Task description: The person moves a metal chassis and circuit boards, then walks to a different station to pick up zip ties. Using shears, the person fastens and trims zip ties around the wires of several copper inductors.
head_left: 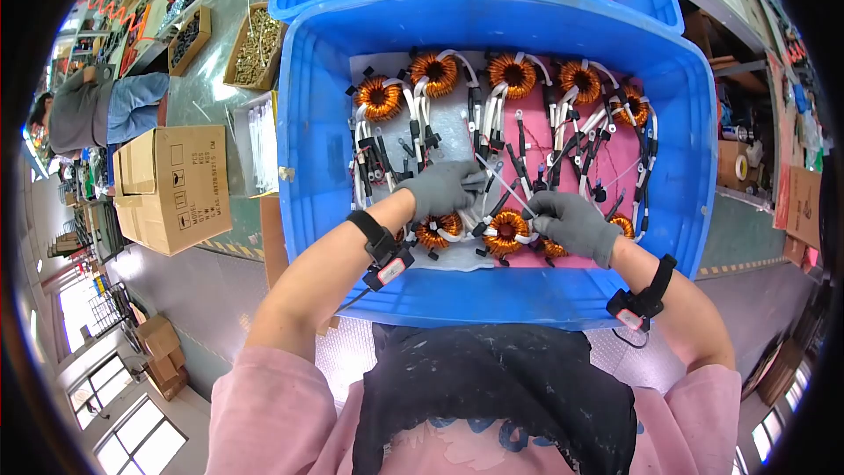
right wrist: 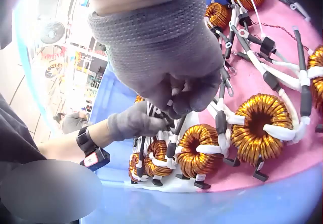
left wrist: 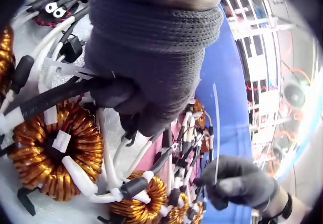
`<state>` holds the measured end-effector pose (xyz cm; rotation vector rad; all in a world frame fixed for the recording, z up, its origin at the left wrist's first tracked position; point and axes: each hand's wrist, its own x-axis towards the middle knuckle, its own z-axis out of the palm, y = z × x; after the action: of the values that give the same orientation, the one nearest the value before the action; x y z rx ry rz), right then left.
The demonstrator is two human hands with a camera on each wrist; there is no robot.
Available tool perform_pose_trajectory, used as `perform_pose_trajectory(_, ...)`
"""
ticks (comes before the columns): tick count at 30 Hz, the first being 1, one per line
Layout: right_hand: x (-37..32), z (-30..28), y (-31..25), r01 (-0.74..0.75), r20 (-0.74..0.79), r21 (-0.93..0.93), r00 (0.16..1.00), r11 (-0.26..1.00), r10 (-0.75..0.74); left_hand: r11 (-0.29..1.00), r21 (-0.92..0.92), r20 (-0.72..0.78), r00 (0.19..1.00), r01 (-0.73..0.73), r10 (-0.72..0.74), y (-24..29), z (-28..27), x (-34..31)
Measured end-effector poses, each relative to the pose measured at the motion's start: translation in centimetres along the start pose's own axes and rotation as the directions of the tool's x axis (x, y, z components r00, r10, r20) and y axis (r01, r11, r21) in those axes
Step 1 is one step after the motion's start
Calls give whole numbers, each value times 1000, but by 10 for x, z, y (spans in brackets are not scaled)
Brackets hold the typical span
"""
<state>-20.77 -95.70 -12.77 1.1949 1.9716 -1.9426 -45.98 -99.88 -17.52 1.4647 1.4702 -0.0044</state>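
Note:
My gloved left hand point(head_left: 447, 189) grips leads near the front of a blue bin point(head_left: 501, 22). In the left wrist view, a black-sleeved cable point(left wrist: 55, 98) runs into its curled fingers, and a pale plastic strip point(left wrist: 65, 67) sticks out beside them. To the right, my gloved right hand point(head_left: 576, 224) pinches a thin white cable tie point(left wrist: 216, 133) that stands up from the fingers. Copper-wound ring coils point(head_left: 508, 230) with white and black leads lie below and around both hands. The right fingertips' far side is hidden in the right wrist view.
More ring coils point(head_left: 512, 76) line the bin's far side on pink foam point(head_left: 629, 149) and pale sheeting. A second blue bin point(head_left: 607, 18) with coils adjoins beyond. At left are a box of small metal parts point(head_left: 257, 46), a carton point(head_left: 180, 185) and another person point(head_left: 83, 114).

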Motion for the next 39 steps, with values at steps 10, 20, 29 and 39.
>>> perform_pose_trajectory(10, 6, 22, -10, -485, 289, 34, 842, 874, 457, 978, 162, 4, 991, -130, 131, -39, 10, 17)
perform_pose_trajectory(20, 21, 30, -20, -519, 303, 1, 815, 855, 494, 985, 91, 63, 988, -145, 139, -23, -8, 2)
perform_pose_trajectory(29, 44, 52, -41, -513, 356, 51, 811, 857, 465, 935, -337, 27, 994, 113, -111, -25, -1, -4)
perform_pose_trajectory(39, 55, 68, -28, -306, 159, 10, 940, 952, 300, 914, -385, 124, 988, 132, -91, -26, -10, -8)
